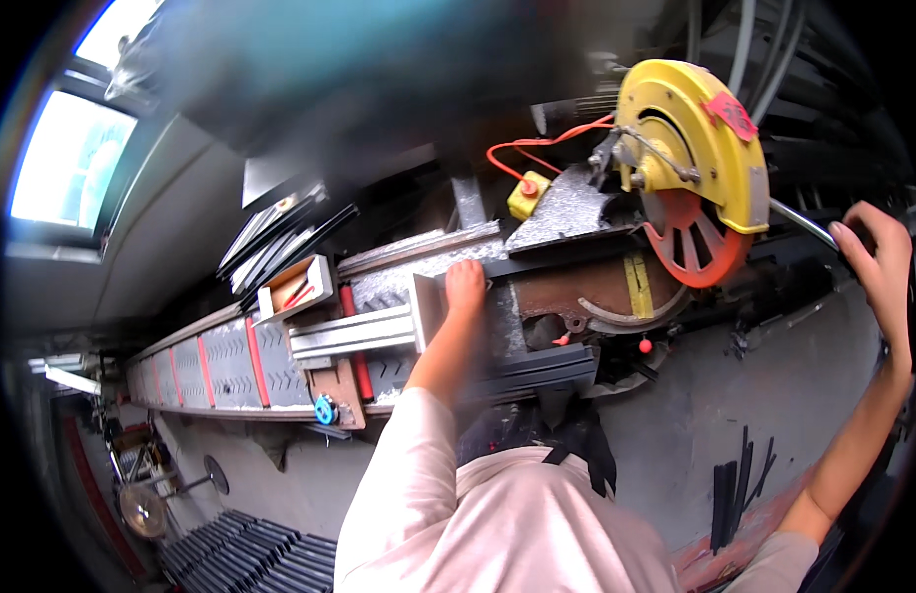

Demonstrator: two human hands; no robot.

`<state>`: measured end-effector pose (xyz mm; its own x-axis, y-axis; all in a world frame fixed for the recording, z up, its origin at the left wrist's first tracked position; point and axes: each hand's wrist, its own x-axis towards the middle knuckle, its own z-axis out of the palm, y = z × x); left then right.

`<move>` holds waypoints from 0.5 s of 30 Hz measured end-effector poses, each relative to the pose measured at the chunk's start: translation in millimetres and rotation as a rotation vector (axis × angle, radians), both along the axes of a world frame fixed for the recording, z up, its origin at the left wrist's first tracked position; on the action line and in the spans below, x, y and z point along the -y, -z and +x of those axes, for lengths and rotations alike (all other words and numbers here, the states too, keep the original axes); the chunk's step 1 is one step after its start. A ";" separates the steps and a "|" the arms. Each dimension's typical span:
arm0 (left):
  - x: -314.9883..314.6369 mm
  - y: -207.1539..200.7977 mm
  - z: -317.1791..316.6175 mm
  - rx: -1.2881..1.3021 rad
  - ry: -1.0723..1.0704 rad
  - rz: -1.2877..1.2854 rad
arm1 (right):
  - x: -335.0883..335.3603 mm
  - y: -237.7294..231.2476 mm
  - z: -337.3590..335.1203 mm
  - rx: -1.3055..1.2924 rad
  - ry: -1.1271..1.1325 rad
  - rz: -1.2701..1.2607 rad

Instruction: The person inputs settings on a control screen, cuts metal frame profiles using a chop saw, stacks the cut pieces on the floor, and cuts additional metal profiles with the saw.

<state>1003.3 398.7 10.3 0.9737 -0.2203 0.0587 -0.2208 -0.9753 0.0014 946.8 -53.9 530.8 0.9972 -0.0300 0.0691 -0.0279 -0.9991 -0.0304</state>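
Observation:
My right hand (878, 259) is wrapped round the handle (806, 221) of a cut-off saw, out to the right. The saw has a yellow guard (710, 148) over an orange-red slotted disc (687, 242). In the middle, my left hand (465, 288) is closed over a long dark bar (562, 257) that runs across the saw bed toward the disc. Just left of that hand stands the upright plate (426, 311) of a stop, joined to silver rails (354, 334). My fingers hide the bar's near end, so I cannot tell whether it touches the plate.
A long grey table with red stripes (230, 364) stretches left, with a blue knob (325, 408) on its edge. On it sits a small open box (298, 289). Dark bars (537, 374) lie before me; others are stacked on the floor (250, 553). A yellow switch box (527, 198) has an orange cable.

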 end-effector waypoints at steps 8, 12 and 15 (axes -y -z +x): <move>32.4 -21.6 6.5 -0.054 0.114 -0.165 | -14.7 -9.4 -4.5 0.011 0.053 -0.021; 19.3 -7.8 7.6 -0.007 0.131 0.000 | -15.5 2.2 -4.4 -0.033 0.052 -0.011; 24.9 1.8 10.0 0.029 0.119 0.056 | -18.2 6.0 -21.1 -0.028 0.060 0.031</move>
